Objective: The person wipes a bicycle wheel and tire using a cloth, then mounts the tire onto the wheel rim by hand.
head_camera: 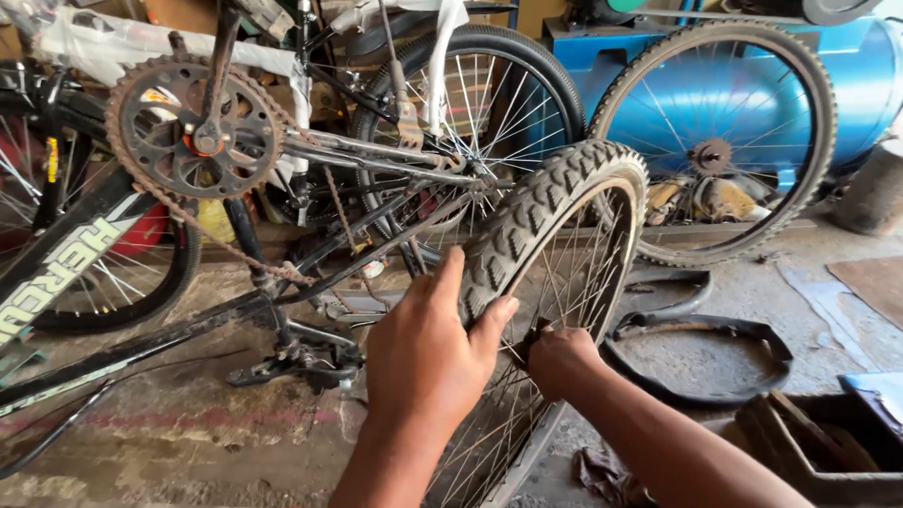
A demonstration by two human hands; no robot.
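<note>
Left hand fingers are curling closed over the knobby tyre, thumb lying up along the near sidewall, so the tread is sitting directly under them and running off toward 1 o'clock. Right hand fingers are tucking in through the spokes at the inner side of the rim; they look clenched, on what I cannot tell, since they are hidden behind the knuckles. The wheel is standing nearly edge-on, long axis going from 6 o'clock at the bottom edge of view up to 1 o'clock. Both hands are on it; left is gripping the outer tread, right is sitting just at 3 o'clock of left, inside the rim line. Outward: upturned bicycle frame with chainring at 10 o'clock, loose black tyre pieces on the floor at 3 o'clock, second wheel leaning on a blue tank at 1 o'clock.
</note>
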